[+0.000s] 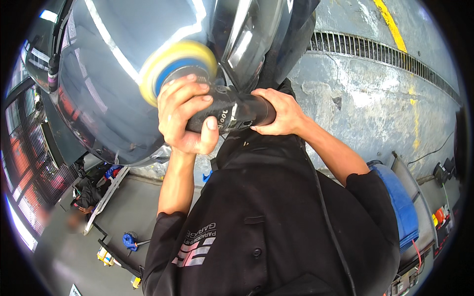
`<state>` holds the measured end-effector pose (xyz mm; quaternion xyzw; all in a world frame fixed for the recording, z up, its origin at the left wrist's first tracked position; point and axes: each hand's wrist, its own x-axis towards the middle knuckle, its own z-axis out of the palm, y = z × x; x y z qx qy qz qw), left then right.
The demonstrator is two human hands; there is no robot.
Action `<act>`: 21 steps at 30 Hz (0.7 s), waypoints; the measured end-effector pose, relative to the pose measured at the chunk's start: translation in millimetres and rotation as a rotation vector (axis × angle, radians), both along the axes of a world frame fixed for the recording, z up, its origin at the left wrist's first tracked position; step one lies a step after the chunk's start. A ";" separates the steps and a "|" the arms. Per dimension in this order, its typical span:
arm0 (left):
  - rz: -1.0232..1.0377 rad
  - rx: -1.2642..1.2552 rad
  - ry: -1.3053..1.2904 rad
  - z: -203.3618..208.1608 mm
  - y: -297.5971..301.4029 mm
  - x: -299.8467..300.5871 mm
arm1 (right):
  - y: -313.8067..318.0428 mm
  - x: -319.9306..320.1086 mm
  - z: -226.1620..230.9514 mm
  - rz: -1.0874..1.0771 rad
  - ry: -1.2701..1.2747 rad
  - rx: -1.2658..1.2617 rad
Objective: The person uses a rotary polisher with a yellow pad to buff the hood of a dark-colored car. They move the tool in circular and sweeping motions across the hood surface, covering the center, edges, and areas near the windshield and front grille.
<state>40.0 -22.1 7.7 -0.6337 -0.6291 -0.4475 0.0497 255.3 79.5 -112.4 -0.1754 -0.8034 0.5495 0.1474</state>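
A black power polisher [224, 111] is held in both my hands over the dark, glossy hood of a car [108, 103]. Its round yellow foam pad [149, 74] with a blue backing lies against the paint near the headlight [243, 44], and the pad's edge looks smeared as if spinning. My left hand [180, 116] is wrapped over the polisher's head, right behind the pad. Around the rear end of the tool body my right hand [281, 112] is closed. A black cord [323, 202] runs down across my dark shirt.
A metal floor drain [375, 52] curves across the worn grey floor [355, 98] at the right, beside a yellow line [390, 22]. Blue padding [397, 202] on a frame stands right of me. Lower left are a blue device [130, 241] and a person in dark clothing [91, 190].
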 end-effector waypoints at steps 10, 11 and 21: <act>-0.076 0.003 -0.483 7.1 18.3 -42.0 | -2.7 -0.6 95.3 -0.015 -0.392 -0.147; -0.082 0.000 -0.523 8.2 18.6 -46.4 | -2.0 -3.2 101.9 -0.004 -0.402 -0.165; -0.142 -0.039 -0.695 23.5 40.2 -87.2 | 13.2 -32.6 127.8 0.047 -0.362 -0.212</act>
